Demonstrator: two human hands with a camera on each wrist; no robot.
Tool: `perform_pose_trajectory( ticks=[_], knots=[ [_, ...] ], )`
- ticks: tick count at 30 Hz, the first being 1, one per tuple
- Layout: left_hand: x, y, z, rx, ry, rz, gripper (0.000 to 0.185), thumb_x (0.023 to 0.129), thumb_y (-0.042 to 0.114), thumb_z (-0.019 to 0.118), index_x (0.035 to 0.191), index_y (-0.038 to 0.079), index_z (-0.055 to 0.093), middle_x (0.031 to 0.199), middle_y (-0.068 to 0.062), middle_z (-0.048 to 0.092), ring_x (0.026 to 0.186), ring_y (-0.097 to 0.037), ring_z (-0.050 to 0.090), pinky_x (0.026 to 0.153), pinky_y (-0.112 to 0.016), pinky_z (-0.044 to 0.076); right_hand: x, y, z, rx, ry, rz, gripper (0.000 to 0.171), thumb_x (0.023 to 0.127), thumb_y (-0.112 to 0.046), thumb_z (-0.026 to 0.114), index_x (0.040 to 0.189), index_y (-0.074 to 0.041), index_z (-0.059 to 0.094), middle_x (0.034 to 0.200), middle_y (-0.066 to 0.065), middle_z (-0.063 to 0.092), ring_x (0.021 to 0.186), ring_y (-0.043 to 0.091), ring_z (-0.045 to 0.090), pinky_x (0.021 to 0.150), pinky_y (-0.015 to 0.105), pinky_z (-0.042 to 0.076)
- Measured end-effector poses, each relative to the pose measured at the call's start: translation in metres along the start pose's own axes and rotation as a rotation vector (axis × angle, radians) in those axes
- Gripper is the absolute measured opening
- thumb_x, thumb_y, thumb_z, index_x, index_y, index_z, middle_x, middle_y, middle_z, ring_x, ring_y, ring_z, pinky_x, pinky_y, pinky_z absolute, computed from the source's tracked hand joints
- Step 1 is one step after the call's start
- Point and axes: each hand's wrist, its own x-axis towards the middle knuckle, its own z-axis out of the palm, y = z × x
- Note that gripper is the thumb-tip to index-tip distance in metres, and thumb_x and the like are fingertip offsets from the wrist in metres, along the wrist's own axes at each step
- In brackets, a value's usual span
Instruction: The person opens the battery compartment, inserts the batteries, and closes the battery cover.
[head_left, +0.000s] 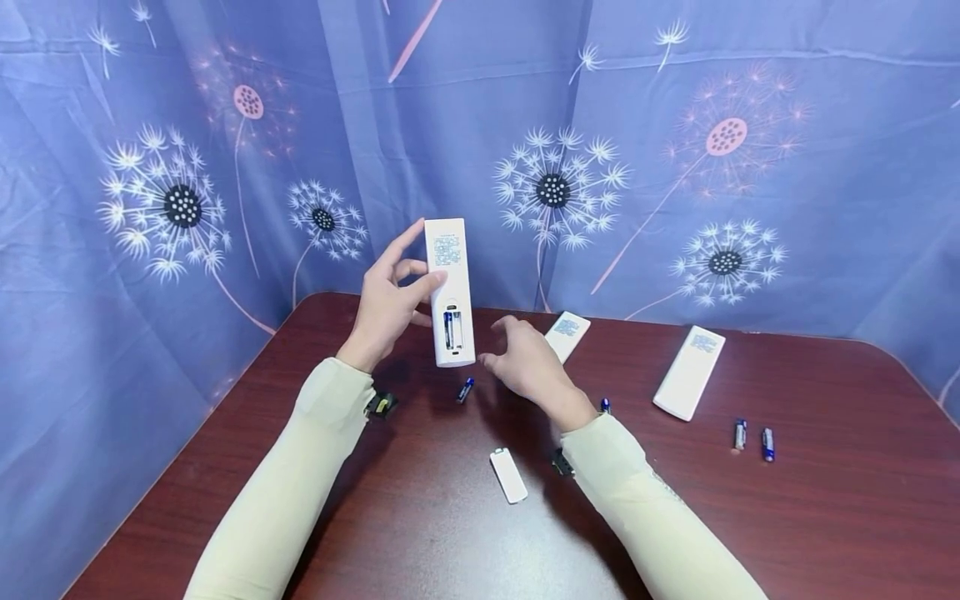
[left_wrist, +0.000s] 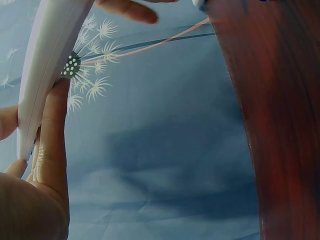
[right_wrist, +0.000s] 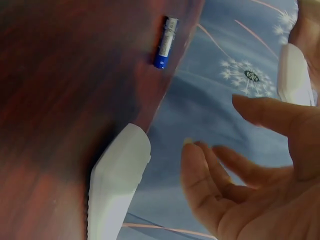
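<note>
My left hand (head_left: 381, 310) holds a white remote control (head_left: 456, 285) upright above the table, its back facing me and thumb across that side. The remote's battery compartment (head_left: 453, 330) is uncovered. A blue battery lies in its left slot; whether the right slot holds one, I cannot tell. Just right of the remote's lower end, my right hand (head_left: 528, 365) hovers with fingers loosely bent and nothing between them, as the right wrist view confirms. A loose blue battery (head_left: 465, 390) lies on the table below the remote. Nearer me rests a white battery cover (head_left: 509, 476).
Behind my right hand lies a second white remote (head_left: 570, 333), partly hidden. Another remote (head_left: 689, 372) lies further right, with a silver-and-blue battery (head_left: 740, 435) and a blue battery (head_left: 768, 444) nearby. One more battery (head_left: 605, 406) shows beside my right wrist. A blue curtain (head_left: 450, 150) hangs behind the table.
</note>
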Motion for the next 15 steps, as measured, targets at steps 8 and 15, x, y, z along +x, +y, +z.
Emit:
perform_pose_trajectory(
  ticks=[8,15],
  knots=[
    [-0.001,0.002,-0.001,-0.001,-0.007,0.01,0.073,0.098,0.008,0.077,0.158,0.041,0.051,0.106,-0.017,0.07,0.07,-0.031,0.071,0.053,-0.05,0.063,-0.006,0.0,0.013,-0.168,-0.105,-0.201,0.047,0.084,-0.015,0.09,0.125,-0.003,0.072,0.122,0.016,0.067,0.113,0.039,0.056,0.095,0.049,0.053],
    [-0.001,0.005,-0.003,0.001,-0.001,0.011,0.073,0.098,0.008,0.076,0.158,0.042,0.051,0.105,-0.016,0.07,0.067,-0.03,0.07,0.053,-0.048,0.064,-0.001,0.009,0.019,-0.19,-0.189,-0.427,0.032,0.086,-0.005,0.087,0.117,-0.005,0.079,0.112,0.011,0.071,0.107,0.033,0.062,0.097,0.044,0.053]
  ],
)
